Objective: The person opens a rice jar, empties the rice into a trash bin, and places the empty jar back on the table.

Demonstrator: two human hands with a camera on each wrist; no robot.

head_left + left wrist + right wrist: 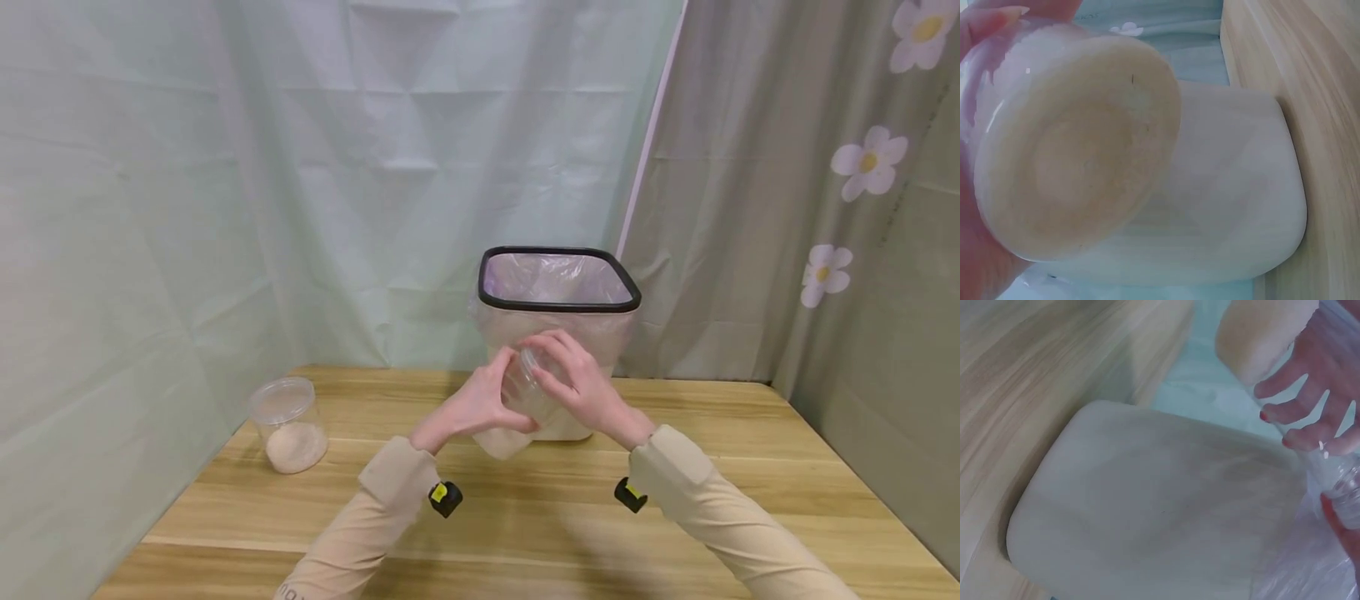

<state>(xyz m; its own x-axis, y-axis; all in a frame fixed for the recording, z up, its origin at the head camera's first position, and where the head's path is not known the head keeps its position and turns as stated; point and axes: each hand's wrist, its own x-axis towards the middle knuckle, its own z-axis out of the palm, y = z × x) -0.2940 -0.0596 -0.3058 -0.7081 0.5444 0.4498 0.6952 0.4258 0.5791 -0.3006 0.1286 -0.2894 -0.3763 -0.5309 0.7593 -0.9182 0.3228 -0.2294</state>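
Note:
A clear plastic jar point(504, 444) with pale, grainy contents like rice is held tilted in front of the bin, its base toward the person. My left hand point(476, 406) grips the jar's side, thumb below and fingers above. In the left wrist view the jar point(1085, 150) shows its round base, with pale filling behind it. My right hand point(583, 390) curls its fingers round the jar's clear lid point(528, 362) at the upper end. In the right wrist view, the left fingers point(1310, 400) show through the jar wall, and the filling point(1266, 331) is heaped toward the base.
Just behind the hands stands a white bin point(562, 427) with a black rim point(558, 307) and a clear liner bag point(555, 275). Another lidded clear jar point(288, 423), part filled with pale grains, stands at the left of the wooden table point(360, 517). Curtains point(420, 167) hang around the table.

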